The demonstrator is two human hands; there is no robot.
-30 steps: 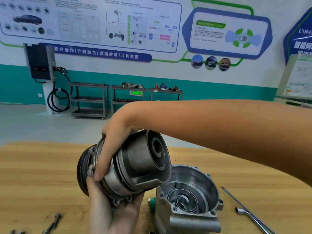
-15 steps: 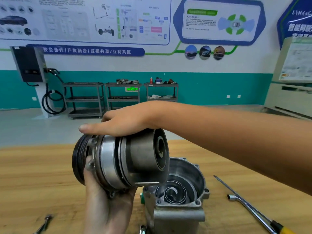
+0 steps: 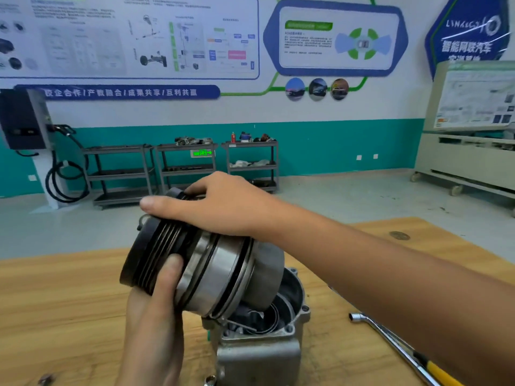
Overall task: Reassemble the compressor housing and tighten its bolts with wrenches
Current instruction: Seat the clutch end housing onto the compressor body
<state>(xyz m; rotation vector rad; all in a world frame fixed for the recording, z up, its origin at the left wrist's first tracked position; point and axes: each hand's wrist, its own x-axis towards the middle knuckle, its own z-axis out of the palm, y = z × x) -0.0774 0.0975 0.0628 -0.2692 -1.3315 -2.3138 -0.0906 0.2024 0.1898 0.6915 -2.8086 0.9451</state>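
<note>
Wrench (image 3: 404, 349) (right) obstructs; left tabletop (image 3: 55, 302) open.

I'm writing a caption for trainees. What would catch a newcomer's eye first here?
The compressor's front half fills the centre. The left hand holds it from below and the right hand grips its top, tilting it over the open housing on the bench; it is not yet seated. To the right lies a wrench with a yellow handle.
</note>
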